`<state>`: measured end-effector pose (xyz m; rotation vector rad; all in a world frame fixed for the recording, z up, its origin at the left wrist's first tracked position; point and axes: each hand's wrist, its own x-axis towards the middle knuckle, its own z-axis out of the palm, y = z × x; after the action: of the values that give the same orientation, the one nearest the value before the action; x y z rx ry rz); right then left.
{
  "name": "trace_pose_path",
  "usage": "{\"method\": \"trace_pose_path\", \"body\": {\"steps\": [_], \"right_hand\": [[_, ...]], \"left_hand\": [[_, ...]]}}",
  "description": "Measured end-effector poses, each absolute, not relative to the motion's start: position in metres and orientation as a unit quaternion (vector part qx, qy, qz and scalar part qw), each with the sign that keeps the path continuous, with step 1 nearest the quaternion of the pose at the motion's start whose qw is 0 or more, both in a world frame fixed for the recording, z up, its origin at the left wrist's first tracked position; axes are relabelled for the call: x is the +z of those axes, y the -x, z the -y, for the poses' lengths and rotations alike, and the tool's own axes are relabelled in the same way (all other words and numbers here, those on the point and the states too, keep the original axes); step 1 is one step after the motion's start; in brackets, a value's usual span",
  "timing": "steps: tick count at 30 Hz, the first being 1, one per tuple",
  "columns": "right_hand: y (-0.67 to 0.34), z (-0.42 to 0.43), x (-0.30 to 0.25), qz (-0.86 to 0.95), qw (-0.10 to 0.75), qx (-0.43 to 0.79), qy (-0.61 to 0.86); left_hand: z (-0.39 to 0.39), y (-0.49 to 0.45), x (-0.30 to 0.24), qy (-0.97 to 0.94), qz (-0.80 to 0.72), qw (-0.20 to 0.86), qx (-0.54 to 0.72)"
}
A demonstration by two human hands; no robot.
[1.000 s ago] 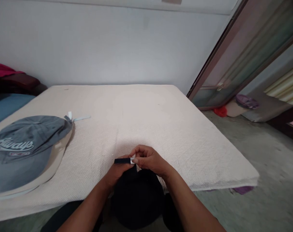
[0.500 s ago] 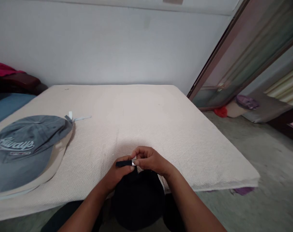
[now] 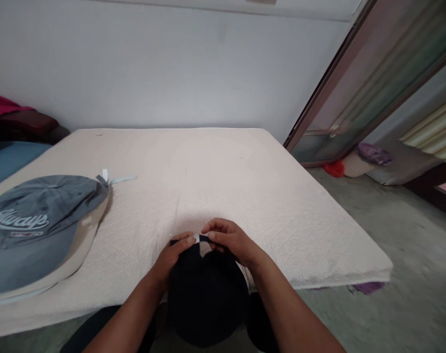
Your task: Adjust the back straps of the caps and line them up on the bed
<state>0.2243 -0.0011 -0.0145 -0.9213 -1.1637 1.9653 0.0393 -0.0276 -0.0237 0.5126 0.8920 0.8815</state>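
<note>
A black cap (image 3: 208, 299) hangs at the near edge of the bed, its back opening and strap facing away from me. My left hand (image 3: 173, 252) pinches the strap's left part, thumb beside the small silver buckle (image 3: 196, 238). On the other side my right hand (image 3: 230, 240) grips the strap just right of that buckle, with thumb and fingers closed on it. Through the gap under the strap the pale bedcover shows. To the left, a grey cap (image 3: 42, 211) with white lettering rests on a beige hat (image 3: 92, 235).
The bed (image 3: 193, 166) has a cream textured cover and stands against a white wall (image 3: 164, 68). Blue cloth (image 3: 13, 159) and a pink item (image 3: 7, 104) lie at far left. At right are a glass door (image 3: 351, 93) and a bin (image 3: 358, 162) with a purple liner.
The strap now lies straight across the cap's back opening, where its dark end stuck out left before. My left fingers have shifted left of the buckle; my right hand has moved slightly up.
</note>
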Motion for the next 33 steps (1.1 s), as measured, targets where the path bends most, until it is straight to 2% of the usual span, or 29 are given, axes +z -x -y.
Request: {"method": "trace_pose_path", "body": {"steps": [4,7,10,15,22,26,29,33], "right_hand": [[-0.231,0.003,-0.013,0.447,0.31,0.768,0.337],[-0.236,0.002,-0.013,0.441,0.295,0.784,0.322],[-0.241,0.001,-0.013,0.403,0.33,0.785,0.336],[-0.247,0.0,-0.012,0.369,0.373,0.771,0.362],[-0.254,-0.009,-0.012,0.259,0.513,0.735,0.361],[-0.25,-0.014,-0.014,0.248,0.52,0.721,0.384],[-0.243,-0.015,-0.02,0.251,0.506,0.726,0.391],[-0.239,-0.011,-0.026,0.233,0.482,0.762,0.365]], "left_hand": [[0.022,-0.031,-0.016,-0.098,-0.419,0.771,0.469],[0.019,-0.029,-0.007,-0.139,-0.431,0.74,0.497],[0.017,-0.029,-0.001,-0.177,-0.448,0.708,0.516],[0.016,-0.029,-0.001,-0.138,-0.49,0.67,0.541],[0.034,-0.039,-0.017,-0.109,-0.445,0.8,0.387],[0.043,-0.039,-0.024,-0.099,-0.396,0.841,0.356],[0.034,-0.025,-0.028,-0.067,-0.39,0.823,0.409],[0.003,0.006,-0.031,-0.032,-0.343,0.711,0.613]]}}
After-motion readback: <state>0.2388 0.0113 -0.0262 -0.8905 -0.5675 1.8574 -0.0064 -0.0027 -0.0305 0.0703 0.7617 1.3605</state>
